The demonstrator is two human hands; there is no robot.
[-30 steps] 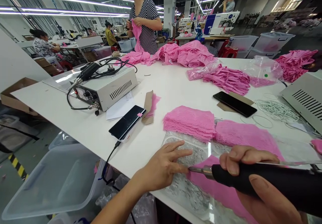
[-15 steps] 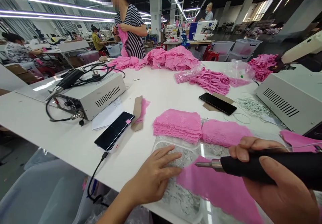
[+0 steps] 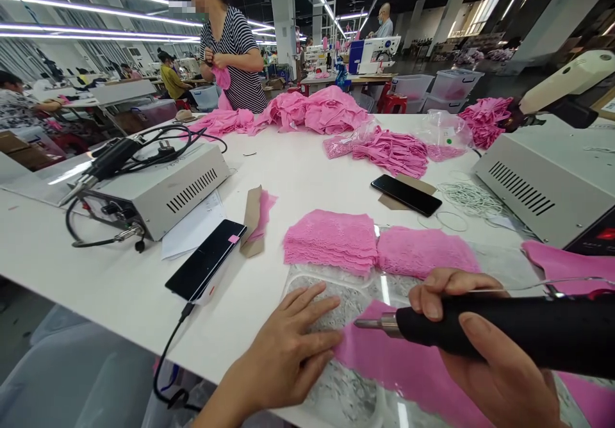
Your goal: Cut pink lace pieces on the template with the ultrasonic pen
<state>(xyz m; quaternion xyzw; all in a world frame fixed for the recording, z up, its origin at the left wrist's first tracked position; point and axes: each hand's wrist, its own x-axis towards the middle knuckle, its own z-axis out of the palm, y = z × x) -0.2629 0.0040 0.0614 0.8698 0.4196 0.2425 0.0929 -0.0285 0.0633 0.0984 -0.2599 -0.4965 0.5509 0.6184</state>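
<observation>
My right hand [image 3: 494, 351] is wrapped round a black handheld tool [image 3: 480, 325] with a pointed metal tip. The tip hovers over or touches the left corner of a pink fabric piece [image 3: 403, 367]; I cannot tell which. My left hand [image 3: 293, 345] lies with fingers spread on a clear-edged, marbled grey plate [image 3: 346, 389], its fingertips at the fabric's left edge. The fabric lies on this plate, partly hidden under the tool and right hand. Just behind are a stack of pink lace-edged pieces [image 3: 330, 239] and a lower pink stack [image 3: 425, 250].
A grey control box [image 3: 168, 188] with a second black tool stands left; another box [image 3: 533, 184] stands right. Two phones [image 3: 206, 259] [image 3: 406, 195] and pale cord [image 3: 468, 198] lie on the white table. Pink cloth heaps [image 3: 331, 109] line the far edge, near a standing person in stripes [image 3: 235, 56].
The view has shifted slightly to the right. The tool's tip has moved a little left over the fabric, nearer my left fingertips. My left hand stays spread beside the fabric's edge.
</observation>
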